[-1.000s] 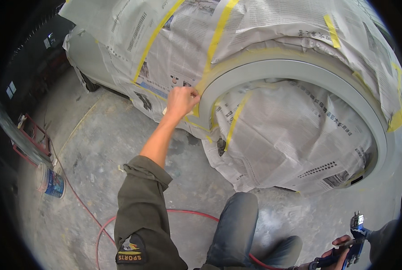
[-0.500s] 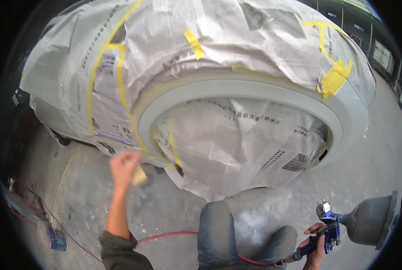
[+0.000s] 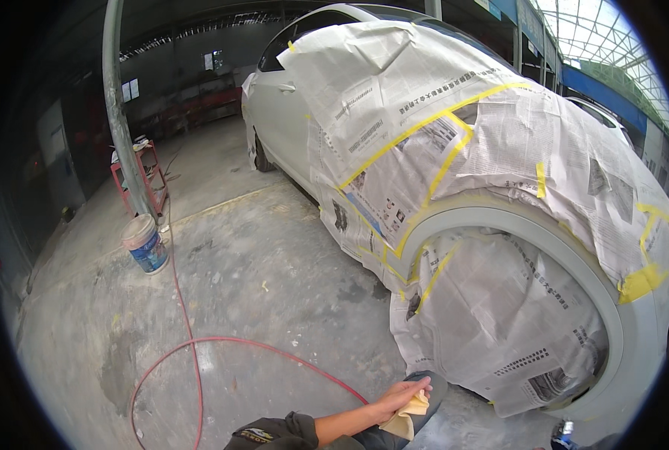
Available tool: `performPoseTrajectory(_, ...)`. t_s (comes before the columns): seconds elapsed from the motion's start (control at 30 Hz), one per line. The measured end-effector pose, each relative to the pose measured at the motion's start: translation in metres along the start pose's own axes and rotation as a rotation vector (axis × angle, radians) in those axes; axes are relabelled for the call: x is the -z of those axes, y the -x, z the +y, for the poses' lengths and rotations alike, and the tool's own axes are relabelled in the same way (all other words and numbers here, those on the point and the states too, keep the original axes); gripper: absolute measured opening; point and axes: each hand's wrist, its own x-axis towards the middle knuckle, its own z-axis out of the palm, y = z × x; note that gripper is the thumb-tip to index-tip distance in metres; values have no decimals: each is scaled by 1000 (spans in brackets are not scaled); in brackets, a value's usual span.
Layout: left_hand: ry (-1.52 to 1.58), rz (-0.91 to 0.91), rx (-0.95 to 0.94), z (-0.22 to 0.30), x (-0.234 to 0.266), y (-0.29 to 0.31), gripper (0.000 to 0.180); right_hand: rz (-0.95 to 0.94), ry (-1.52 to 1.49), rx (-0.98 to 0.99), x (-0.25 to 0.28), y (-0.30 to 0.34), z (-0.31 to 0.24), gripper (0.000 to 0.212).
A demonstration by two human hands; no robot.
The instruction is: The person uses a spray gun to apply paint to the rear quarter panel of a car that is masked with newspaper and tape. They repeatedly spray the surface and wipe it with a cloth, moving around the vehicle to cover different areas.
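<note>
A pale yellow cloth (image 3: pixel 400 427) is gripped in my left hand (image 3: pixel 403 396), whose fingers are closed over it close to my bent knee. Only the top of a blue and silver spray gun (image 3: pixel 563 433) shows at the lower edge; my right hand is out of the picture. Ahead of me is the car's white-grey wheel arch (image 3: pixel 615 315), edged with yellow masking tape (image 3: pixel 642 283). Newspaper (image 3: pixel 492 300) covers the wheel opening, and more masking newspaper (image 3: pixel 394 82) is taped over the side panels.
A red air hose (image 3: pixel 233 339) lies looped across the grey concrete floor (image 3: pixel 274 270). Farther left stand a paint bucket (image 3: pixel 147 244), a metal post (image 3: pixel 121 97) and a red trolley (image 3: pixel 151 169). The car's uncovered door (image 3: pixel 274 101) stretches toward the back.
My view has swung to the left. My left hand, still with the cloth, has drawn back from the car's lower edge to my knee. My right hand has left the picture.
</note>
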Motion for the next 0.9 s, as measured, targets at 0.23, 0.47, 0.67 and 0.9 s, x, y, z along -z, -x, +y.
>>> performPoseTrajectory(0.23,-52,-40,32,-16,-23,32,51,-321,-120,12,-2,8,-10,41)
performPoseTrajectory(0.47,-2,-141,-6,-42,-22,46,33,-102,-84,27,32,28,-14,36)
performPoseTrajectory(0.67,20,-176,63,-54,-22,46,29,72,-121,-60,44,52,-47,31)
performPoseTrajectory(0.9,-133,-172,125,-55,-33,43,31,251,-175,37,97,73,-12,41)
